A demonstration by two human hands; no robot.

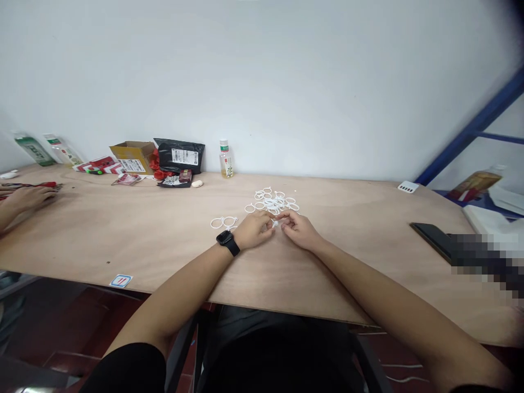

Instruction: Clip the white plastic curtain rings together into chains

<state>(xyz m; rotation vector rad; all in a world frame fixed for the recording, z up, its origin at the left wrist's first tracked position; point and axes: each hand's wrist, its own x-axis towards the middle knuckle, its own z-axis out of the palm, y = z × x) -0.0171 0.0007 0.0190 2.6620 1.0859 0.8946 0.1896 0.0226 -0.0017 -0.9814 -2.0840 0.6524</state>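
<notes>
— Head view: plywood bench [143, 240] against a plain white wall [262, 82], cardboard box [133, 157] at back.
— Hands?
— Meeting mid-bench: left hand [254, 230] and right hand [298, 229], fingertips both pinched on one white ring [275, 222], just before the ring pile [273, 202].

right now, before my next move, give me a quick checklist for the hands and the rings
1. Both hands on the work: left hand and right hand meet fingertip to fingertip on a white piece: ok.
2. Whether that piece is one ring or two joined: fingers hide it, cannot tell.
3. Ring pile lies just beyond the hands: ok.
4. Ring pair lies apart from the pile, beside the left hand: ok.
5. Co-worker's hand rests at the table's far left end, away from the rings: ok.
6. Phone lies well to the right, not touching the hands: ok.
</notes>
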